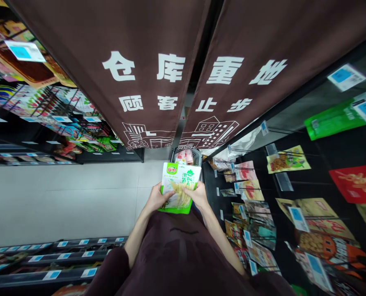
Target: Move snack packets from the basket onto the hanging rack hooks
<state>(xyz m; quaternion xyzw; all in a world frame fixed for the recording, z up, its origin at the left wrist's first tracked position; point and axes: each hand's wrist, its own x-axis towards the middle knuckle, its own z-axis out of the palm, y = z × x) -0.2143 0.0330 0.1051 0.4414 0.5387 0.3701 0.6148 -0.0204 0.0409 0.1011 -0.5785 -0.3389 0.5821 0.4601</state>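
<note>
A green and white snack pouch with printed lettering is held upright in front of my body. My left hand grips its left edge, thumb laid across the front. On the opposite edge my right hand grips it the same way; the fingers of both hands go behind the pouch and are hidden. Just beyond the pouch, a grey basket holds pink and white packets, partly covered by the pouch.
A brown two-panel curtain with white lettering hangs ahead. To the right, bagged snacks hang from hooks with price tags. Shelves with packaged goods stand at the left, and low shelves behind. Pale floor tiles lie between.
</note>
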